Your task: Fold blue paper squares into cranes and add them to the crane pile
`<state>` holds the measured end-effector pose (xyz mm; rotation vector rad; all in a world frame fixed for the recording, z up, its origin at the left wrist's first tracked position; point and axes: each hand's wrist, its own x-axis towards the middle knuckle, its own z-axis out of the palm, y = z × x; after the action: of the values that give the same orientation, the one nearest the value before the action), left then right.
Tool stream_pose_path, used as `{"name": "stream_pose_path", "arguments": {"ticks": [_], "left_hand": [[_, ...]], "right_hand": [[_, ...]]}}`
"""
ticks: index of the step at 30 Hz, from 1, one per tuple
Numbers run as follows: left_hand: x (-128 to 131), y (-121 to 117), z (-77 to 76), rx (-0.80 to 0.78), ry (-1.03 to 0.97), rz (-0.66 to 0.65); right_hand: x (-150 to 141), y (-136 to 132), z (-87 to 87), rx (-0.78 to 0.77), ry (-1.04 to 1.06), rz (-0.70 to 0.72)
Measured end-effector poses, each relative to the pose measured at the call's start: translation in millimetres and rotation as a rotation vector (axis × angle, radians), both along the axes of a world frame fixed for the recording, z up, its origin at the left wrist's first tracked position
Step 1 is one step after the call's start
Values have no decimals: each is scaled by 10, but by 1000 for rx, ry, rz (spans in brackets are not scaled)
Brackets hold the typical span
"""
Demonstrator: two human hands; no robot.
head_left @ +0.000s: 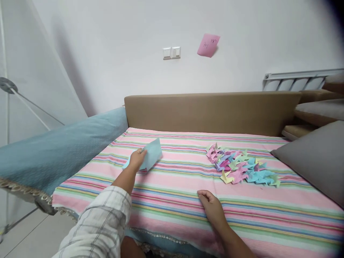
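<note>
A light blue sheet of paper (pixel 153 152) is pinched in my left hand (pixel 137 159), its far corner raised off the striped cloth (pixel 177 186). More paper seems to lie beneath it, mostly covered by the sheet and my hand. My right hand (pixel 211 206) rests on the cloth nearer to me, fingers curled in; whether anything is inside them is hidden. Beyond it to the right lies a pile of folded paper cranes (pixel 239 170) in pink, blue, purple, yellow and green.
A brown backrest (pixel 209 113) runs along the wall. On the left is an armrest under a blue cover (pixel 67 147); on the right, a grey cushion (pixel 317 157). Light switches (pixel 171 53) and a pink note (pixel 208 45) are on the wall.
</note>
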<state>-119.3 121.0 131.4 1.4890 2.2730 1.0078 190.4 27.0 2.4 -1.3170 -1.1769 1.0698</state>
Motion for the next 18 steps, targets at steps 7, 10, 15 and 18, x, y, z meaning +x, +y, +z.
{"name": "stream_pose_path", "arguments": {"ticks": [7, 10, 15, 18], "left_hand": [[896, -564, -361, 253, 389, -596], [1207, -876, -749, 151, 431, -661], [1390, -1156, -1190, 65, 400, -775], [1408, -1162, -1265, 89, 417, -770]], "right_hand": [[25, 6, 68, 9, 82, -56], [61, -15, 134, 86, 87, -144], [90, 16, 326, 191, 102, -143], [138, 12, 558, 238, 229, -65]]}}
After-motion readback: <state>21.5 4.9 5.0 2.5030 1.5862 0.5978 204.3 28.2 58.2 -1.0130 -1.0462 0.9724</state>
